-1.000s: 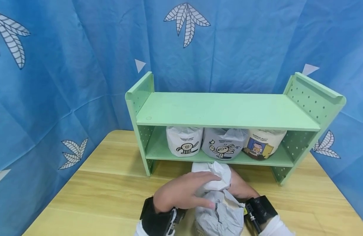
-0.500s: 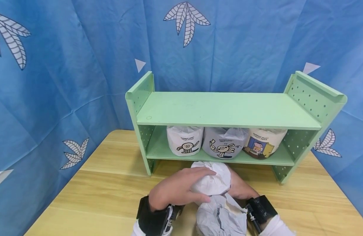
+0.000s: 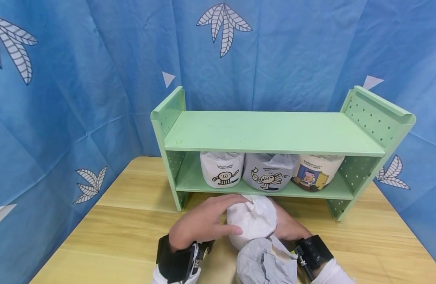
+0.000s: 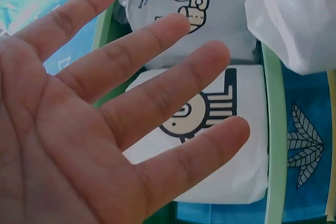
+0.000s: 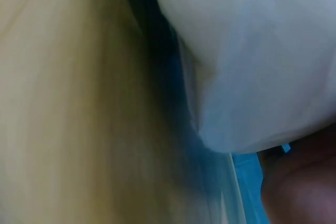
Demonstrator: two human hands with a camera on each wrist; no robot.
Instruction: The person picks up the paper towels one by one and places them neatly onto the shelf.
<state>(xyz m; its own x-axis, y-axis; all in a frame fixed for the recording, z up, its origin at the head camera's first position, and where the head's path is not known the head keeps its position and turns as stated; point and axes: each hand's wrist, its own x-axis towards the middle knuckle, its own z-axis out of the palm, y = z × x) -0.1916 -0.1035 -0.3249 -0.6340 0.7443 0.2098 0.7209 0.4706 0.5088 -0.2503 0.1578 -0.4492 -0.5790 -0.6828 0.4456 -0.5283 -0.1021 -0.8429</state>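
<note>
On the wooden table (image 3: 97, 232), directly in front of the green shelf (image 3: 271, 134), a white-wrapped toilet paper roll (image 3: 253, 223) sits between both hands. Left hand (image 3: 200, 225): fingers straight and spread, resting against the roll's left side and top. Right hand (image 3: 287, 227): pressed to the roll's right side, mostly hidden; finger position cannot be determined. A crumpled grey bag (image 3: 264, 264) lies touching the roll's near side. Three wrapped rolls (image 3: 267, 173) occupy the lower shelf.

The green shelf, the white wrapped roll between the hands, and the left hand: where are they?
green shelf (image 3: 274, 136): head view, on its bare top board.
white wrapped roll (image 3: 253, 221): head view, on its crinkled front.
left hand (image 3: 198, 227): head view, on its back.
</note>
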